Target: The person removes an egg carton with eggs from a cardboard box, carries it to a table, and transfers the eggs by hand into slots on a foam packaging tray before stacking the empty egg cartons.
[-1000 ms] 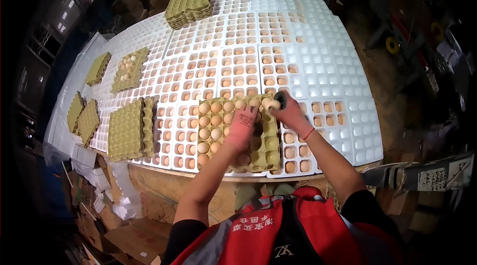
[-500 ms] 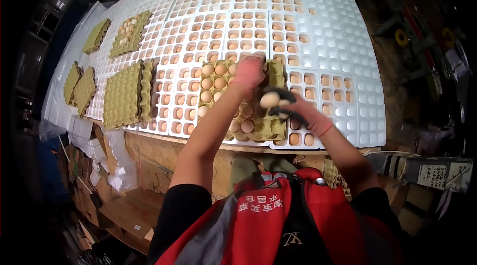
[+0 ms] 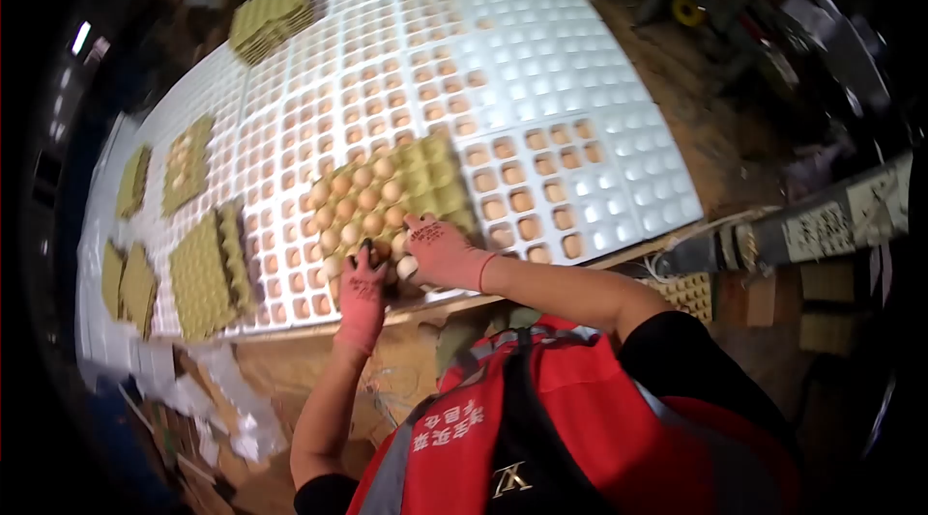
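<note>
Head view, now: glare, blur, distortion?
Head view: fisheye bows the outer edge of the white trays, corners black; head view: pale sheen on their right side; head view: light at upper left blown out; head view: far carton stack soft.

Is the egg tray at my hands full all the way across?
No, the egg tray has empty cups on the picture's right side, beside the eggs.
</note>
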A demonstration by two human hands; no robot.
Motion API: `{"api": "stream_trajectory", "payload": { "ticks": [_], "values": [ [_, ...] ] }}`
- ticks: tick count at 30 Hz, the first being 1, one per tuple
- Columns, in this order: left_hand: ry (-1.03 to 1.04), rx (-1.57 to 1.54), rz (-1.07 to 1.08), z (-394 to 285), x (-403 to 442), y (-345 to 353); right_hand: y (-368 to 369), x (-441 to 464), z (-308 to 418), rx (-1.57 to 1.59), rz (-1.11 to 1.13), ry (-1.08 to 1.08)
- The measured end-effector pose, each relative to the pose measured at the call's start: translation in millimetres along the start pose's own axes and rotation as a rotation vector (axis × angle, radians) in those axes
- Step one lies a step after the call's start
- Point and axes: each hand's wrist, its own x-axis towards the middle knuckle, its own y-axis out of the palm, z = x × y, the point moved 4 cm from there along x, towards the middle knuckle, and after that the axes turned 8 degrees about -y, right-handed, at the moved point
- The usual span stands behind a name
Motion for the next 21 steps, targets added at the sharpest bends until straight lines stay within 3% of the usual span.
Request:
{"api": "stream_trajectory", "payload": {
  "ticks": [4,5,6,7,9,12,15,17,19,21],
  "values": [
    [-0.052,-0.256,-0.049,0.2,0.6,-38.5,-66.1,-108.9,-70.3,0.875,-0.270,0.429],
    [-0.125,-0.386,-0.104,4.3,0.3,-46.7,-52.8,-139.1,-116.9,0.761,-0.403,0.529],
    [-0.297,-0.843,0.031,12.5,5.0,-37.3,-65.7,-175.3,-146.4,0.775,-0.502,0.707],
    [-0.292,-1.064,0.089,12.7,14.5,-26.0,-72.8,-207.8,-178.3,0.430,-0.599,0.812],
    [-0.513,-1.319,0.536,-47.1,35.6,-51.7,-70.9,-231.9,-220.1,-0.049,-0.536,0.930],
    [-0.304,-1.307,0.708,-126.6,66.0,-34.4,-71.6,-233.3,-231.6,-0.052,-0.374,0.926],
    [0.020,-1.243,0.643,-200.4,84.6,-18.9,-56.8,-208.4,-215.0,-0.116,-0.304,0.546],
    [0.115,-1.073,0.629,-229.5,90.1,1.7,-34.3,-192.4,-215.4,-0.233,0.063,0.467],
    [0.321,-0.791,0.351,-254.8,93.5,0.8,-34.8,-207.9,-216.8,-0.112,-0.095,0.491],
    [0.346,-0.686,0.204,-290.8,101.0,5.8,-53.2,-235.7,-205.6,0.029,-0.271,0.577]
  ]
}}
